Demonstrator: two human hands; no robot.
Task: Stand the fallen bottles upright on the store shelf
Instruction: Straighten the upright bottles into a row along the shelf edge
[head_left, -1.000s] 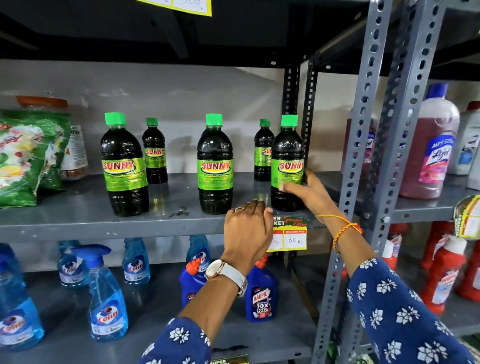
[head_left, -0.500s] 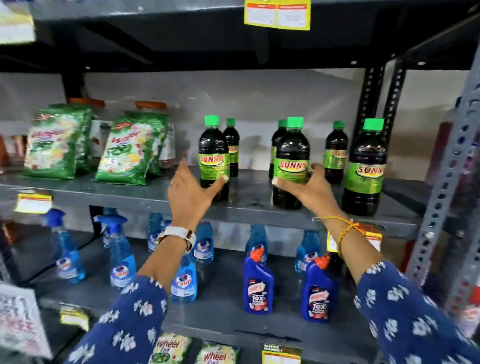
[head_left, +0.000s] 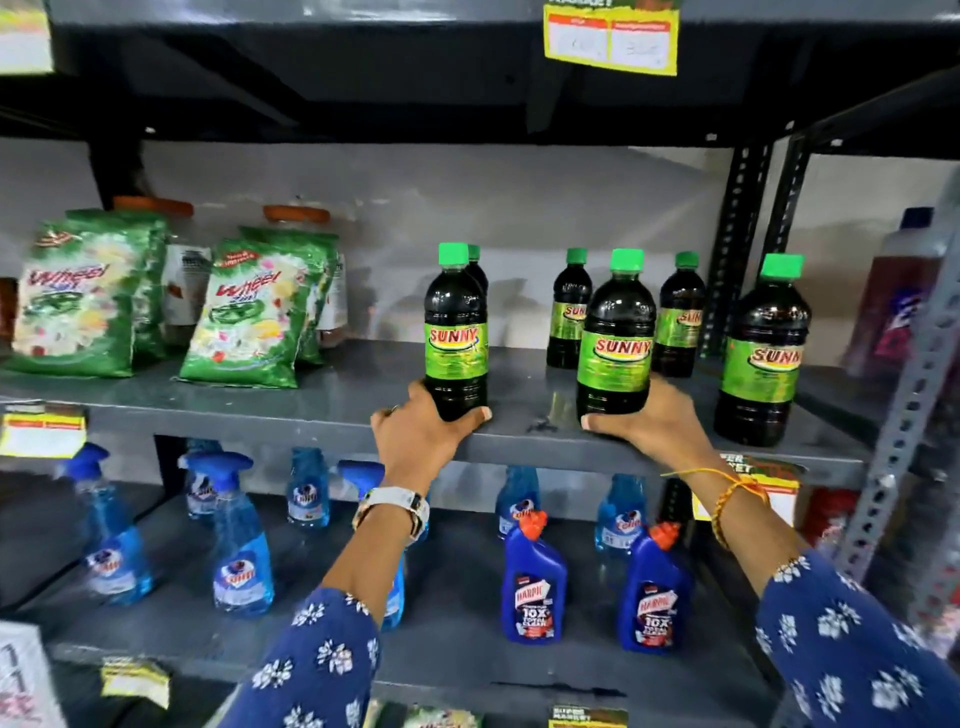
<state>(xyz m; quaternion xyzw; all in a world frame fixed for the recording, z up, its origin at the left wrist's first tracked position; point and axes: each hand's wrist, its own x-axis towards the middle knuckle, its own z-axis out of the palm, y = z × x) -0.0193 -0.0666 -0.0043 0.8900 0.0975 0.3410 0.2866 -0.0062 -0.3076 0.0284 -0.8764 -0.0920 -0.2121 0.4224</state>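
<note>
Grey painted metal shelf, smooth with a dull sheen; perforated steel upright at 3 o'clock. Glossy dark plastic bottles with matt green caps and shiny printed labels. Crinkled glossy plastic detergent packets at 9 o'clock. Clear blue plastic spray bottles at 7 o'clock. Paper price tag at 12 o'clock. Printed cloth sleeve at 5 o'clock

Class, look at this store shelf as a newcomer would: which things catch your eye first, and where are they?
Two hands grip dark green-capped Sunny bottles at the middle shelf's front edge: the left hand on one bottle, the right hand on another. Green Wheel packets stand further left, blue spray bottles below.
</note>
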